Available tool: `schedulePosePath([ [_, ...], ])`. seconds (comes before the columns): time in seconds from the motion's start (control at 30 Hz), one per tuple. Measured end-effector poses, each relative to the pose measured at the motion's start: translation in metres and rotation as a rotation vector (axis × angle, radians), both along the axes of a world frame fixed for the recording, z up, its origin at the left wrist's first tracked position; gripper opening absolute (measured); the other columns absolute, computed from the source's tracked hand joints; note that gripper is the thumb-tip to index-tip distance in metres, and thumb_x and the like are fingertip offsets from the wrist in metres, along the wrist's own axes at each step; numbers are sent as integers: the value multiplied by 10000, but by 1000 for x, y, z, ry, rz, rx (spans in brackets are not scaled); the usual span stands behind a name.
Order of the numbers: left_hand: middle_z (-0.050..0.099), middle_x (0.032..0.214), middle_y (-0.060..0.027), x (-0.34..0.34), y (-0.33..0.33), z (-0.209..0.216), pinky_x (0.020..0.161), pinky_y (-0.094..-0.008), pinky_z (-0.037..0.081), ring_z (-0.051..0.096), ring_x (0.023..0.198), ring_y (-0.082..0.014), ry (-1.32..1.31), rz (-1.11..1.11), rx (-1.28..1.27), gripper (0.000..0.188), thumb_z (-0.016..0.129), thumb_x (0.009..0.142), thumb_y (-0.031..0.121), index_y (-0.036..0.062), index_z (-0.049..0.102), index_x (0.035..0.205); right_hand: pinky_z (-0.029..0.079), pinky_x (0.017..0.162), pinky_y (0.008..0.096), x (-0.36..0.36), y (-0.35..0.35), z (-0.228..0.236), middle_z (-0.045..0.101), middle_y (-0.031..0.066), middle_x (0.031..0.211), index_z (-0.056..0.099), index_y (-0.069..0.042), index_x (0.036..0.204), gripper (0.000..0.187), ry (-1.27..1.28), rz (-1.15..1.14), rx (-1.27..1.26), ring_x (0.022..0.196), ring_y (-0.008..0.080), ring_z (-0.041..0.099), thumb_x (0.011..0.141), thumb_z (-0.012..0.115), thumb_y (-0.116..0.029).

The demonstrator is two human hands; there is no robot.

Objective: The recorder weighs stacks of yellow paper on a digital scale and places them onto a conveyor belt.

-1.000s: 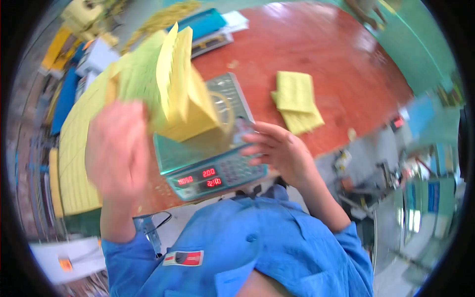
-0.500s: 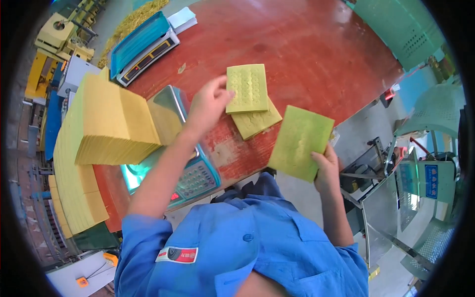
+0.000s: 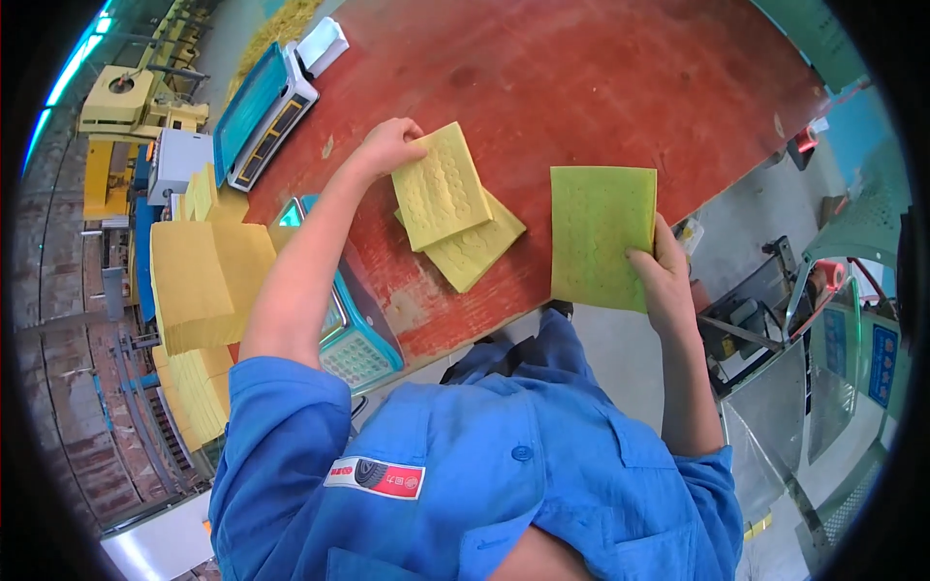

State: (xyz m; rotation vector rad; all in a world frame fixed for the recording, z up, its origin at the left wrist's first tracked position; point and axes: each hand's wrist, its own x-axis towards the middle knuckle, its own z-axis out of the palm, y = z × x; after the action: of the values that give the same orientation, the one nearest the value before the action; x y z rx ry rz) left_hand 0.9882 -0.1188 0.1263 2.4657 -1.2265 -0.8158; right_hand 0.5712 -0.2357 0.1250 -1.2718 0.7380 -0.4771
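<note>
At the upper left corner of a small stack of yellow paper [image 3: 444, 189], embossed with rows of wavy marks, my left hand [image 3: 390, 147] is closed with the fingers on the edge. That stack lies askew on another stack of yellow paper [image 3: 480, 254] on the red table. Off the table's near edge, my right hand [image 3: 666, 276] grips a greenish-yellow paper stack [image 3: 603, 237] by its right side, thumb on top. This one is held nearly upright in the picture and shows faint marks.
A tall pile of folded yellow paper [image 3: 208, 286] stands at the left, beside a teal scale [image 3: 358, 353] partly hidden by my left arm. A second scale [image 3: 266, 121] with a white box [image 3: 323, 45] sits farther back on the red table [image 3: 581, 87]. Green machinery [image 3: 852, 223] is at right.
My left hand has shifted to the top corner of the upper yellow stack, which has turned anticlockwise. My right hand has turned its paper stack straighter. The whole view has swung too.
</note>
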Motion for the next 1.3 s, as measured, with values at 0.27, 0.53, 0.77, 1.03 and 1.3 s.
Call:
schedulePosePath([
  [0.27,613,1158,-84,-7,27,9,914,-309,443,555,1006,-151,288,143,-162,122,658,812,99,50,600,907,397,989,299,-13,-9,-15,570,111,1215,444,40,1357,539,11,-20,60,1139,177,530,824,476,-29],
  [0.53,645,1030,-46,-13,23,29,875,-267,452,590,933,-104,534,144,-106,176,631,850,72,48,572,1014,400,985,299,-42,5,-16,551,132,1252,399,48,1406,604,84,-61,117,1151,196,529,818,497,-50],
  [0.77,658,1049,-59,-76,-45,71,863,-268,471,615,953,-118,852,8,-284,357,618,852,57,15,583,1204,432,980,326,-72,6,-23,560,148,1262,401,49,1392,589,-6,-279,205,1155,221,553,819,504,-38],
  [1.03,623,1183,-113,-112,-90,-6,908,-314,485,569,1118,-170,655,170,-459,385,604,883,78,-23,557,1252,481,975,367,-88,-21,-29,545,169,1296,395,42,1380,501,-144,-526,287,1152,254,582,882,447,13],
  [1.3,632,995,-116,-203,14,-9,713,-298,563,641,844,-174,998,579,-636,244,505,960,58,-32,558,1181,497,960,389,-73,-53,-11,567,198,1248,418,72,1334,550,-120,-319,365,1107,291,613,805,471,-68],
])
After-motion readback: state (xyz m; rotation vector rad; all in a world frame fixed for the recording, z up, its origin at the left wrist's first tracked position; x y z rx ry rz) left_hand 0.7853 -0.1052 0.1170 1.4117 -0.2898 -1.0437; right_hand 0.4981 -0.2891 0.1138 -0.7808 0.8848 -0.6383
